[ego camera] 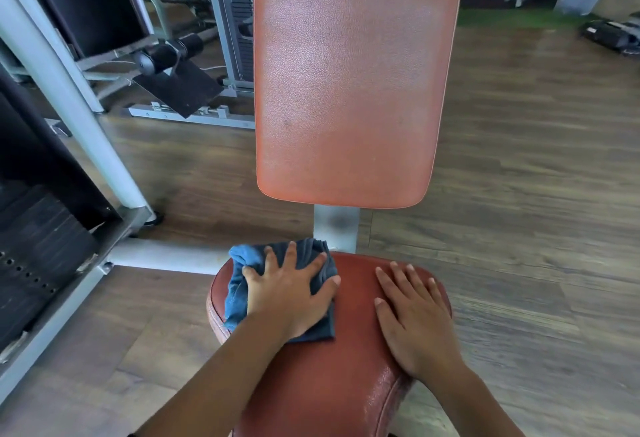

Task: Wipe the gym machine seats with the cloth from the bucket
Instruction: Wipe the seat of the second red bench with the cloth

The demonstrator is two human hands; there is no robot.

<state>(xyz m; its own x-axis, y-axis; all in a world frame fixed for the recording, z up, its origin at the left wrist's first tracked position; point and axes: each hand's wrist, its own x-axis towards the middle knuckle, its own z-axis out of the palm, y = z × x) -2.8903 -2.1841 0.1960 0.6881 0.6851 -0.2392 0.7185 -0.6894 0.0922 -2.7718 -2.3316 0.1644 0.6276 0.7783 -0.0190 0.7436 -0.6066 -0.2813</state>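
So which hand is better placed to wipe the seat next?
Left. The left hand presses the cloth flat on the seat; the right hand rests bare beside it, holding nothing.

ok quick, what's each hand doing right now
left hand: open, fingers spread, pressing the blue cloth flat on the seat.
right hand: open, resting flat on the seat, holding nothing.

a person's left hand (287, 298) and right hand (415, 326), both bare, slender fingers (400, 281) with short, trimmed nails; the left forearm (221, 377) and right forearm (478, 405) are bare as far as they can be seen.
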